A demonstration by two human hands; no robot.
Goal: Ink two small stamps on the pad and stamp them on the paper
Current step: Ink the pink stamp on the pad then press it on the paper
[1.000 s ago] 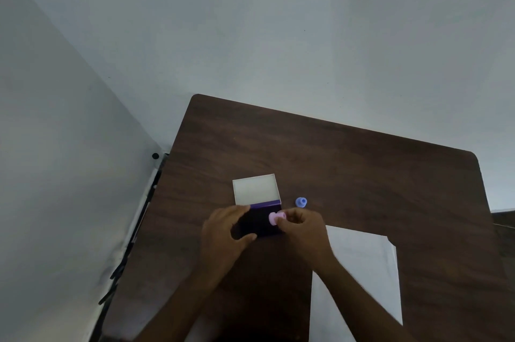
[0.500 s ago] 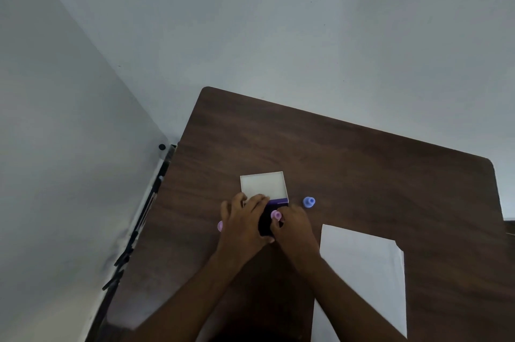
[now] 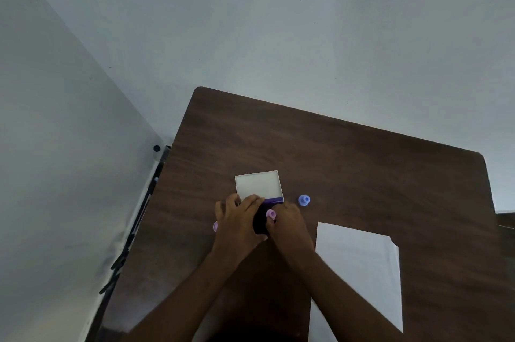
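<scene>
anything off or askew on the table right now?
Only small things. The white sheet of paper has its far right corner folded over and lies skewed to the dark wood table edge. The small blue stamp sits apart, untouched. No ink spill visible; the paper looks blank.

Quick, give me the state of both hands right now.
Left hand: laid over the dark ink pad, steadying it; no stamp seen in it.
Right hand: closed on the pink stamp, pressing it onto the pad.

both hands meet palms down: left hand [image 3: 239,219] spread flat, right hand [image 3: 288,223] fingers pinched.
</scene>
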